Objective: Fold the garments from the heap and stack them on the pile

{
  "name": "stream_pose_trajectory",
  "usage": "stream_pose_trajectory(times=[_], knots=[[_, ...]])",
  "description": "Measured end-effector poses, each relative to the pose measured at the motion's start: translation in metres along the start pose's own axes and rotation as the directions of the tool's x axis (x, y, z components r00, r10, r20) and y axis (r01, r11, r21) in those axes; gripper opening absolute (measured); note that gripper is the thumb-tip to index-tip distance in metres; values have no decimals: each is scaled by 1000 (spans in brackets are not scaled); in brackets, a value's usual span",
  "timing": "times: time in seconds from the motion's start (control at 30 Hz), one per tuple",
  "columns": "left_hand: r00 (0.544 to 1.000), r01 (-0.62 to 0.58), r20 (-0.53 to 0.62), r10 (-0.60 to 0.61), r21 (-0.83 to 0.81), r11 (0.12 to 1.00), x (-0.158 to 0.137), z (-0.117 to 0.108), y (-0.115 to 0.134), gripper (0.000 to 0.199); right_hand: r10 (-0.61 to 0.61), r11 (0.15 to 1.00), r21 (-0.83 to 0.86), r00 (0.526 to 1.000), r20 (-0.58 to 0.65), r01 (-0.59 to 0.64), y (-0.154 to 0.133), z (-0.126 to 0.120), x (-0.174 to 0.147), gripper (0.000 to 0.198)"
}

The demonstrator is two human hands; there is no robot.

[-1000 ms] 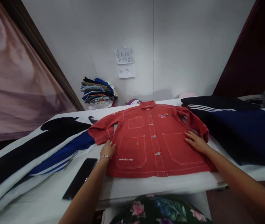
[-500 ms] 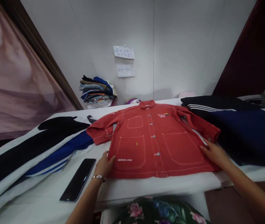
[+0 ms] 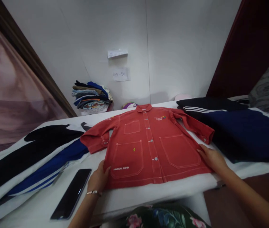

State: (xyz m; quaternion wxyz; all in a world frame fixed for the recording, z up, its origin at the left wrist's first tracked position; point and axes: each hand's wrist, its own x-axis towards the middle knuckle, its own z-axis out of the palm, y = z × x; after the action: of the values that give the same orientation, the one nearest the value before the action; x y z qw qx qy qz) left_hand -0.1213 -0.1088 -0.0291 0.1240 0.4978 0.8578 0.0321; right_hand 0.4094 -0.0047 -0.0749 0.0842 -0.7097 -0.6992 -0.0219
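Observation:
A red button-front jacket (image 3: 152,148) lies face up and spread out on the white-covered table (image 3: 37,205), its collar toward the wall and its hem toward me. White stitching outlines its pockets, and one carries the words "MAGICAL LAND". My left hand (image 3: 98,177), with a bracelet at the wrist, grips the jacket's left side edge near the hem, thumb on top. On the opposite side edge, my right hand (image 3: 211,158) is closed on the cloth below the sleeve cuff. The fingers of both hands are partly hidden.
A phone (image 3: 71,194) lies left of my left hand. Black, white and blue clothes (image 3: 44,171) spread along the left; dark clothes (image 3: 238,133) lie at right. Behind stands a folded clothes stack (image 3: 91,96). Paper notes (image 3: 121,74) hang on the wall.
The view has shifted slightly, so most things appear farther left. The upper wall note now looks curled or folded. Both hands keep their places on the jacket's sides.

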Motion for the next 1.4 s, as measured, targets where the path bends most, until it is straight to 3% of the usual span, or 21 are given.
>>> stream_pose_trajectory(times=[0.1,0.2,0.27,0.33,0.43,0.5,0.57,0.63,0.7,0.8,0.9,1.0,1.1,1.17,1.33,1.4], knots=[[1000,-2,19,1,59,998,-3,-3,-3,53,-42,998,33,989,-143,47,2,-18,3,47],[1000,10,3,-10,74,997,-6,-11,-6,55,-53,997,35,921,-385,72,5,-44,14,47],[999,20,-41,-18,56,998,-9,-18,-5,56,-24,999,29,886,-463,42,6,-58,25,51],[997,22,-75,-20,26,999,-13,-24,0,55,29,999,33,906,-423,-16,5,-67,37,54],[994,-35,-108,30,-44,998,-19,-31,10,49,125,992,24,962,-242,-123,4,-73,57,53],[988,-89,-133,76,-97,991,-21,-31,16,44,190,982,25,971,-142,-189,4,-75,69,48],[979,-146,-163,121,-148,978,-19,-29,22,40,226,973,71,964,-140,-218,4,-79,79,42],[967,-209,-185,173,-201,957,-16,-25,30,38,202,974,154,945,-259,-166,2,-86,89,38],[949,-287,-209,237,-257,923,-13,-23,42,36,108,978,211,887,-448,-12,-5,-96,98,35],[893,-442,-251,372,-348,827,-12,-19,70,37,-104,938,173,720,-686,301,-27,-111,109,31],[816,-577,-278,506,-440,689,-14,-16,107,35,-297,847,59,563,-771,528,-58,-124,115,27],[774,-618,-283,566,-530,580,-14,-13,145,29,-414,776,-21,484,-771,631,-84,-131,116,23],[770,-580,-254,585,-660,478,-9,-10,179,27,-443,734,-32,443,-779,679,-102,-130,109,21],[786,-486,-190,588,-779,397,-3,-8,199,29,-514,663,-31,424,-746,748,-111,-123,100,23],[852,-127,13,523,-965,229,19,-4,237,48,-732,429,12,356,-582,903,-137,-89,65,29],[843,50,139,520,-982,181,23,-1,246,56,-789,348,56,325,-521,936,-148,-71,49,33]])
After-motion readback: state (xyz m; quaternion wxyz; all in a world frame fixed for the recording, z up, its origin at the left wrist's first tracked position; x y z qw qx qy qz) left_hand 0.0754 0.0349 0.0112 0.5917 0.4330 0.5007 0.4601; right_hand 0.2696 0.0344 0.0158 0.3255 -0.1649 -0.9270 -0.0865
